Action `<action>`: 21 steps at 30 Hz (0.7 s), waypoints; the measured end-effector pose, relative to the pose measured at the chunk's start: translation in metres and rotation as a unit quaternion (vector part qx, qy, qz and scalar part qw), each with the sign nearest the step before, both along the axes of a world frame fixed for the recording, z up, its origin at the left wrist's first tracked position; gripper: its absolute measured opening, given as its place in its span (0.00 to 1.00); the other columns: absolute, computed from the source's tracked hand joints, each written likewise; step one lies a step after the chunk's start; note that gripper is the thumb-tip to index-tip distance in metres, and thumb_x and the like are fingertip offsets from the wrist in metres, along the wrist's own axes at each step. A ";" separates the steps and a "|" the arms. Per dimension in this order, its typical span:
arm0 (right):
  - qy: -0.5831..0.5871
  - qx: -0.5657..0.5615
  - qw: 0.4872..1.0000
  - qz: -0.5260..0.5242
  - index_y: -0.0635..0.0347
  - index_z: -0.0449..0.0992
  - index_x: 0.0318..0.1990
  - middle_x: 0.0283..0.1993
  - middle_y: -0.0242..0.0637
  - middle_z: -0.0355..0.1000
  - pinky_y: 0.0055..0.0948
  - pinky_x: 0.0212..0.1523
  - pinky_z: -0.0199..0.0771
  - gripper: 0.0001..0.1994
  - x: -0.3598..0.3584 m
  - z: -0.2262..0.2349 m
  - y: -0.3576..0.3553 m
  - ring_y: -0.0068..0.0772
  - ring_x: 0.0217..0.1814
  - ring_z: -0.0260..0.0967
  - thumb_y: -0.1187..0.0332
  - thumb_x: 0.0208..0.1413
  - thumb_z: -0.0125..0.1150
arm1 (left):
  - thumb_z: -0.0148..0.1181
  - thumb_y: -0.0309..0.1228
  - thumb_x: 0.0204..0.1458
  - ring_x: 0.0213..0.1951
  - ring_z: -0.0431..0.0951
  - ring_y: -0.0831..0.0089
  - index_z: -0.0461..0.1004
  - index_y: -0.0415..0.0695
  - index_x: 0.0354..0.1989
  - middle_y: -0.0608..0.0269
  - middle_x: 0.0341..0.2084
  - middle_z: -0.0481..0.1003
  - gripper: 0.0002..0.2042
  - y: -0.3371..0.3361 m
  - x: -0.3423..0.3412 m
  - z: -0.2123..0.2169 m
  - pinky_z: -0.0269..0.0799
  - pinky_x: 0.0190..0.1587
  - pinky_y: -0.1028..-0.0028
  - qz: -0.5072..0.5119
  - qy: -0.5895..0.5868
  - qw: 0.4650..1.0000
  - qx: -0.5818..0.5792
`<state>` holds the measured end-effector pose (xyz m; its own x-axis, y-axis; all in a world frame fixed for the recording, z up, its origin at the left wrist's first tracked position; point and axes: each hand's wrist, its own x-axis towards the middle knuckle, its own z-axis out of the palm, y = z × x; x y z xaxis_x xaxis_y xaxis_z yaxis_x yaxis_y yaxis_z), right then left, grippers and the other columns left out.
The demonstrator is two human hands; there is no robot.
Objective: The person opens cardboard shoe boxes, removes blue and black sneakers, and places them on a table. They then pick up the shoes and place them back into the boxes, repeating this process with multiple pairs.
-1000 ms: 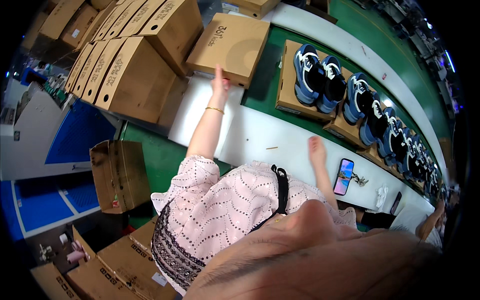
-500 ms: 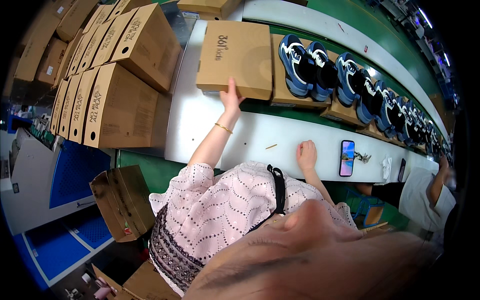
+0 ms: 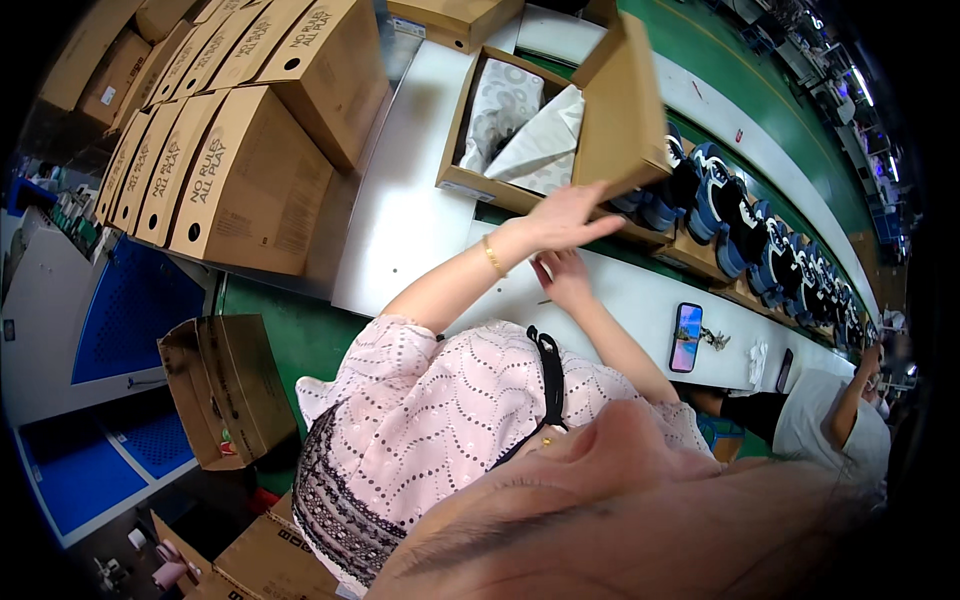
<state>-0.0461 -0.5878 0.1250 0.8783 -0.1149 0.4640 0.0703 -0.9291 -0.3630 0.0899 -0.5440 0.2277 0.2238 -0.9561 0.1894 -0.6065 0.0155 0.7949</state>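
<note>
While holding left hand [image 3: 565, 218], with fingers [image 3: 602, 229] apart, at raised lid [image 3: 635, 105] of open box [image 3: 510, 198] on desk [image 3: 400, 220], curling right hand [image 3: 568, 278] close by. Cannot tell state of right fingers.

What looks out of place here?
A lit phone and apparently crumpled white paper lie loose on the white table, right of the right hand: stray clutter beside neatly lined-up shoes.

1 lit smartphone [image 3: 686, 338] lies beside a bunch of keys [image 3: 715, 340]; farther right are a crumpled white tissue [image 3: 758, 364] and a slim dark object [image 3: 785, 370]. Beyond is a white-shirted co-worker [image 3: 815, 415]. At left, an open carton [image 3: 250, 385] stands near a blue perforated panel [image 3: 125, 315].
</note>
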 end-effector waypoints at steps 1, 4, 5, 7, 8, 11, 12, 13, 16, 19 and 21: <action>0.045 0.053 0.997 0.014 0.59 0.70 0.31 0.34 0.40 0.67 0.39 0.38 0.66 0.06 0.036 0.000 -0.003 0.45 0.38 0.65 0.70 0.46 0.59 | 0.47 0.54 0.53 0.51 0.66 0.48 0.61 0.32 0.54 0.38 0.48 0.68 0.34 -0.009 -0.008 -0.005 0.59 0.54 0.60 -0.016 -0.033 0.999 -0.013; 0.065 -0.015 0.997 -0.038 0.58 0.69 0.37 0.40 0.41 0.67 0.40 0.44 0.67 0.09 0.112 0.042 -0.006 0.43 0.45 0.64 0.70 0.47 0.56 | 0.47 0.50 0.54 0.51 0.66 0.51 0.65 0.35 0.51 0.40 0.46 0.69 0.28 -0.012 -0.015 -0.007 0.55 0.55 0.58 -0.027 -0.051 0.997 -0.049; 0.049 -0.051 0.997 -0.032 0.58 0.69 0.37 0.39 0.40 0.67 0.38 0.43 0.67 0.08 0.131 0.040 -0.017 0.40 0.44 0.64 0.70 0.49 0.53 | 0.47 0.48 0.54 0.51 0.66 0.52 0.67 0.36 0.50 0.40 0.45 0.69 0.26 -0.012 -0.014 -0.004 0.55 0.54 0.58 -0.024 -0.048 0.997 -0.060; 0.018 -0.119 0.992 -0.042 0.56 0.68 0.38 0.37 0.39 0.66 0.35 0.42 0.67 0.07 0.153 0.028 -0.042 0.34 0.42 0.65 0.68 0.53 0.48 | 0.46 0.46 0.54 0.47 0.69 0.50 0.70 0.36 0.45 0.39 0.40 0.71 0.23 -0.004 -0.001 0.010 0.59 0.50 0.55 0.166 -0.209 0.963 -0.048; 0.072 -0.113 0.990 -0.030 0.56 0.69 0.38 0.38 0.38 0.67 0.35 0.42 0.68 0.07 0.157 0.027 -0.041 0.35 0.43 0.65 0.68 0.53 0.47 | 0.46 0.44 0.54 0.44 0.70 0.50 0.71 0.37 0.42 0.41 0.37 0.71 0.20 0.002 0.015 0.002 0.61 0.47 0.55 0.231 -0.212 0.948 -0.054; 0.240 -0.090 0.967 -0.011 0.55 0.72 0.38 0.44 0.37 0.68 0.37 0.41 0.70 0.09 0.161 0.024 -0.048 0.38 0.45 0.67 0.69 0.54 0.45 | 0.45 0.39 0.55 0.36 0.72 0.49 0.70 0.39 0.31 0.47 0.30 0.72 0.15 0.011 0.057 -0.035 0.66 0.38 0.56 0.305 -0.137 0.939 -0.074; 0.290 -0.084 0.953 -0.004 0.55 0.73 0.38 0.46 0.37 0.69 0.37 0.41 0.71 0.10 0.167 0.027 -0.052 0.40 0.46 0.68 0.70 0.54 0.44 | 0.44 0.40 0.56 0.34 0.72 0.49 0.70 0.39 0.29 0.48 0.29 0.73 0.15 0.021 0.070 -0.035 0.67 0.36 0.56 0.304 -0.141 0.939 -0.074; 0.338 -0.081 0.938 0.009 0.54 0.74 0.38 0.48 0.36 0.69 0.38 0.41 0.72 0.11 0.175 0.032 -0.055 0.41 0.47 0.69 0.70 0.54 0.43 | 0.43 0.41 0.56 0.33 0.73 0.49 0.71 0.40 0.29 0.48 0.28 0.74 0.17 0.032 0.081 -0.037 0.68 0.35 0.56 0.290 -0.164 0.943 0.004; 0.299 -0.173 0.937 0.056 0.51 0.74 0.39 0.37 0.40 0.73 0.41 0.39 0.71 0.11 0.169 0.011 -0.075 0.48 0.41 0.71 0.63 0.53 0.47 | 0.40 0.44 0.58 0.30 0.75 0.49 0.73 0.42 0.28 0.49 0.25 0.76 0.20 0.044 0.092 -0.047 0.71 0.33 0.57 0.176 -0.238 0.933 0.206; 0.301 -0.225 0.918 0.127 0.47 0.76 0.36 0.40 0.28 0.69 0.35 0.43 0.69 0.08 0.158 0.007 -0.071 0.32 0.47 0.67 0.65 0.52 0.50 | 0.40 0.46 0.58 0.28 0.77 0.53 0.73 0.43 0.30 0.50 0.24 0.76 0.20 0.048 0.088 -0.058 0.72 0.32 0.58 0.135 -0.271 0.930 0.209; 0.319 -0.250 0.906 0.122 0.45 0.77 0.36 0.40 0.26 0.69 0.34 0.47 0.65 0.08 0.147 -0.011 -0.082 0.29 0.50 0.65 0.64 0.52 0.51 | 0.41 0.46 0.57 0.30 0.77 0.54 0.71 0.41 0.34 0.51 0.25 0.76 0.19 0.041 0.076 -0.052 0.71 0.37 0.57 0.118 -0.262 0.931 0.225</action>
<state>0.1014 -0.6698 0.1138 0.9569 0.2036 -0.2071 0.2202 -0.9736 0.0602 0.1655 -0.5030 0.1753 0.4272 -0.9009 -0.0769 -0.8573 -0.4307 0.2822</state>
